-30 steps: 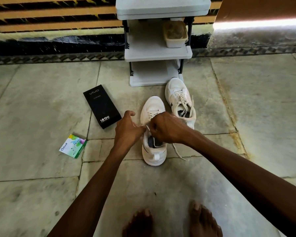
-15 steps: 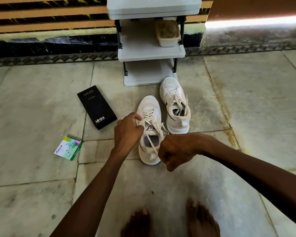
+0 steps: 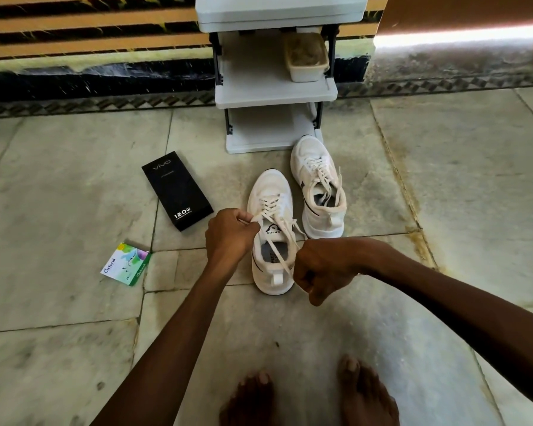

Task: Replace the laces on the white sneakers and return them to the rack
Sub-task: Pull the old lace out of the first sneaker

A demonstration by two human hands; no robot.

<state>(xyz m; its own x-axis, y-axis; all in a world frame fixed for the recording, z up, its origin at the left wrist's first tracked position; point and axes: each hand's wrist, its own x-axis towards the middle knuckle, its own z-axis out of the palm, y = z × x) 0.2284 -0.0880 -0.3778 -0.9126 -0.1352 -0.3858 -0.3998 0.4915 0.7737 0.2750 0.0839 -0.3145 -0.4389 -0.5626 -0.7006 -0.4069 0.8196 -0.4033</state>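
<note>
- White fabric sneaker (image 3: 268, 189) between the hands looks laced; left hand (image 3: 230, 238) pinches its cream flat lace (image 3: 285, 256), right hand (image 3: 320, 269) grips the other end.
- Knotting, then the grey plastic rack (image 3: 274, 93) beyond: not yet done.

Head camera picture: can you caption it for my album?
Left hand and right hand grip the lace of one sneaker by the rack.

The floor (image 3: 74, 195) is pale stone slabs, matt and mottled, rust-stained along one joint. The near sneaker (image 3: 270, 187) has a smooth white upper, dull in finish, and its lace (image 3: 280, 259) is flat woven cloth, faintly off-white; the far sneaker (image 3: 308, 152) looks the same. The rack (image 3: 274, 90) is matt grey plastic, the tub (image 3: 308, 72) on it cream plastic. The black box (image 3: 176, 192) is card with a faint sheen, the small packet (image 3: 125, 265) glossy printed card
</note>
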